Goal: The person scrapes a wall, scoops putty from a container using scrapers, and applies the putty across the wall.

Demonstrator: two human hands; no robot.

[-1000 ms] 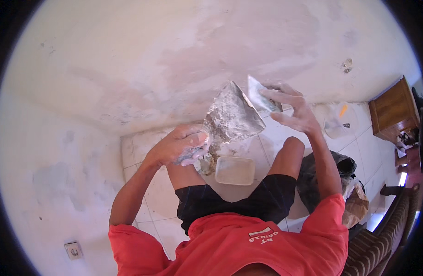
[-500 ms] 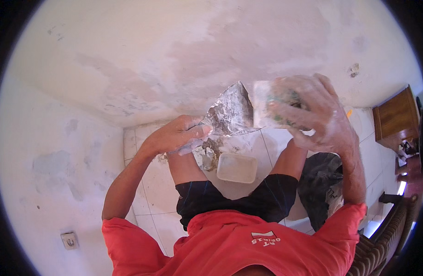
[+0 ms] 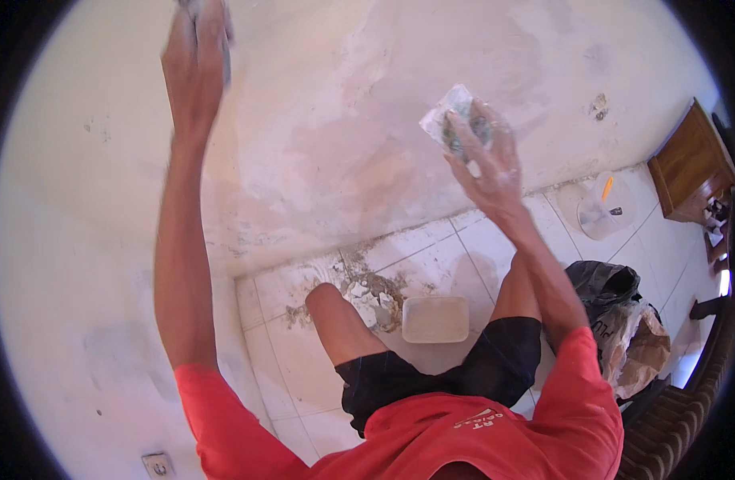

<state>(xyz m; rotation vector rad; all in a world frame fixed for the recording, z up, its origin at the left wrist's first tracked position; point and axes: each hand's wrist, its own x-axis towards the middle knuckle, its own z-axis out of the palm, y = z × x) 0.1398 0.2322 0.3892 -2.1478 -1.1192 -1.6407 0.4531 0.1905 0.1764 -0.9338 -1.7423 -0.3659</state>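
My left hand [image 3: 195,84] is raised to the wall [image 3: 319,104] at the upper left, its fingers closed. A thin grey edge of the metal scraper [image 3: 226,66] shows beside them; the rest is hidden behind the hand or cut off by the frame. In front of the pinkish patch of filler, my right hand [image 3: 494,172] grips a flat, squarish piece [image 3: 443,112] smeared white, with greenish marks. The fingers lie across its face. Whether this piece touches the wall cannot be made out.
Between my knees a whitish rectangular tub [image 3: 435,320] stands on the tiled floor [image 3: 319,376], beside crumbled plaster [image 3: 371,304]. Rightward are a clear round container [image 3: 603,212] with an orange-handled tool, black plastic bags [image 3: 603,284], a wooden cabinet [image 3: 687,164] and ribbed dark furniture [image 3: 663,432].
My hands have moved apart. The left went up and left to the wall with the scraper; the right rose and shifted left with the squarish piece. My view has turned slightly.
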